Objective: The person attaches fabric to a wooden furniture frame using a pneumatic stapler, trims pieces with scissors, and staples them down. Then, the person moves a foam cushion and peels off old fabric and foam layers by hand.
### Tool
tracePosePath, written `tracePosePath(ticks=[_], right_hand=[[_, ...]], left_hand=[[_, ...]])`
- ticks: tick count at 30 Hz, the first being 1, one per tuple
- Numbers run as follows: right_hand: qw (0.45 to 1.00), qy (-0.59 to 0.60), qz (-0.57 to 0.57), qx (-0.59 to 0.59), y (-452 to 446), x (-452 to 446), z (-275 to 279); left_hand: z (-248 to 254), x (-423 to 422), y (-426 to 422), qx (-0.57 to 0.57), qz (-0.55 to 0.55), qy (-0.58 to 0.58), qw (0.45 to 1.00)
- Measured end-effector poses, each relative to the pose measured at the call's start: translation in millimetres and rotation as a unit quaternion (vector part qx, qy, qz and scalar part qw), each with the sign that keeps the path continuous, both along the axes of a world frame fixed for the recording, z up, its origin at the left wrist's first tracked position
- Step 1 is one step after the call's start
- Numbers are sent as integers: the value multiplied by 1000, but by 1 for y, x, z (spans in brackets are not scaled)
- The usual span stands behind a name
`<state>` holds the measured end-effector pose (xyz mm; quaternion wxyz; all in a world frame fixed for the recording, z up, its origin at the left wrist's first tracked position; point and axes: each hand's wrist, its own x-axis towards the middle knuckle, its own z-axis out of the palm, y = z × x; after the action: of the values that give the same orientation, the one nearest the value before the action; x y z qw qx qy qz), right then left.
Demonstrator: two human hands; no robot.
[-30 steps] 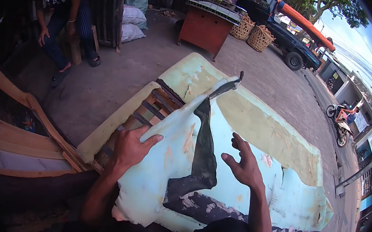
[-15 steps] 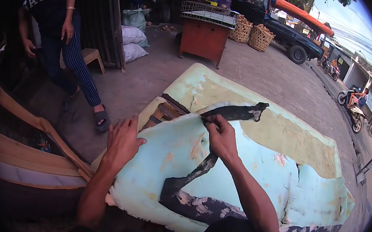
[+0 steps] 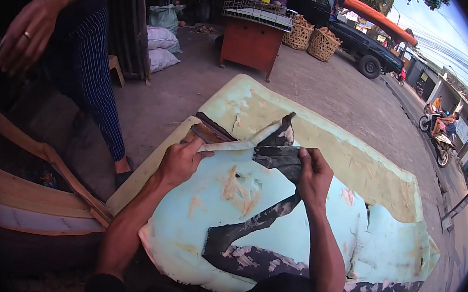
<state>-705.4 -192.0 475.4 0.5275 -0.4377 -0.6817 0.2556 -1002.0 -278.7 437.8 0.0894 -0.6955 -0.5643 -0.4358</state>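
Note:
A light blue foam sheet (image 3: 206, 199), stained and torn in places, lies over a yellowish foam-covered piece (image 3: 355, 172). My left hand (image 3: 179, 163) is closed on the sheet's far left edge, which is raised and folded up between my hands. My right hand (image 3: 314, 179) pinches a black fabric strip (image 3: 275, 157) that is partly stuck along the foam. Bits of foam cling to the strip, and it bends back across the sheet toward me. Under the raised edge, a brown wooden gap (image 3: 208, 132) shows in the piece below.
A person in striped trousers (image 3: 96, 87) stands close on the left, one hand (image 3: 27, 36) hanging forward. Wooden framing (image 3: 57, 163) lies at my left. Beyond are a red cart (image 3: 248, 45), woven baskets (image 3: 324, 44), sacks (image 3: 162, 59), a dark truck (image 3: 346, 38) and motorcycles (image 3: 441, 146).
My left hand has gone from lying spread on the foam to gripping its edge. My right hand has moved right, pulling the black strip. The person on the left has come closer.

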Motion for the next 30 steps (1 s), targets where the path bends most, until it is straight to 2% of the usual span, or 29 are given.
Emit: tracePosePath(ticks=[2,4,6,7,9,10,11,12,13,14,15,16,17,18,19,20,21,22,23,24,25,26,27,28,29,30], right_hand=[[999,8,-39,20,1,14,-11],[998,12,-54,8,8,23,-10],[996,7,-88,-34,12,34,-7],[992,37,-123,-14,20,45,-13],[973,106,-205,-5,50,101,-37],[931,245,-269,-27,64,148,-51],[868,430,-228,-96,63,204,-64],[857,389,-304,-144,59,257,-94],[865,408,-250,-151,40,267,-118],[876,369,-247,-188,23,269,-146],[884,341,-266,-176,-2,243,-155],[910,203,-279,-232,-18,230,-174],[868,106,-248,-417,-35,228,-185],[890,-8,-212,-404,-39,224,-186],[897,-121,-167,-391,-48,202,-166],[865,-128,-120,-470,-56,188,-138],[817,-278,-100,-495,-48,191,-129],[796,-358,-101,-477,-47,184,-114],[794,-427,-162,-401,-39,197,-131],[759,-502,-163,-382,-35,193,-119],[778,-434,-147,-430,-43,168,-81],[813,-414,-133,-387,-45,161,-74],[809,-510,-132,-259,-49,150,-66],[845,-454,-27,-282,-46,145,-52],[883,-327,80,-328,-44,141,-47],[863,-323,80,-381,-40,127,-31]], left_hand=[[3,-1,6,29,-15,4,999],[0,4,3,-25,17,63,998],[-3,7,6,-15,15,64,998],[-4,6,6,-3,17,73,997],[-10,-15,-6,-99,117,43,987],[-38,-56,-9,-101,142,-107,979],[-67,-98,-15,-97,164,-253,948],[-85,-112,-35,-137,193,-205,950],[-87,-114,-47,-174,222,-157,946],[-91,-110,-45,-140,229,-151,951],[-92,-93,-52,-119,236,-151,953],[-89,-93,-48,-169,258,-170,936],[-91,-103,-41,-191,249,-163,935],[-92,-112,-33,-215,240,-157,933],[-65,-104,-30,-242,228,-131,934],[-38,-96,-30,-348,269,-120,890],[-29,-101,-28,-326,238,-59,913],[-22,-103,-31,-295,203,2,934],[7,-88,-42,-305,154,26,939],[47,-67,-51,-311,104,50,943],[81,-45,-64,-328,84,48,940],[107,-23,-79,-341,65,45,937],[121,-8,-93,-287,27,69,955],[131,7,-108,-232,-11,93,968],[142,23,-121,-240,-64,79,965],[148,34,-129,-246,-115,64,960]])
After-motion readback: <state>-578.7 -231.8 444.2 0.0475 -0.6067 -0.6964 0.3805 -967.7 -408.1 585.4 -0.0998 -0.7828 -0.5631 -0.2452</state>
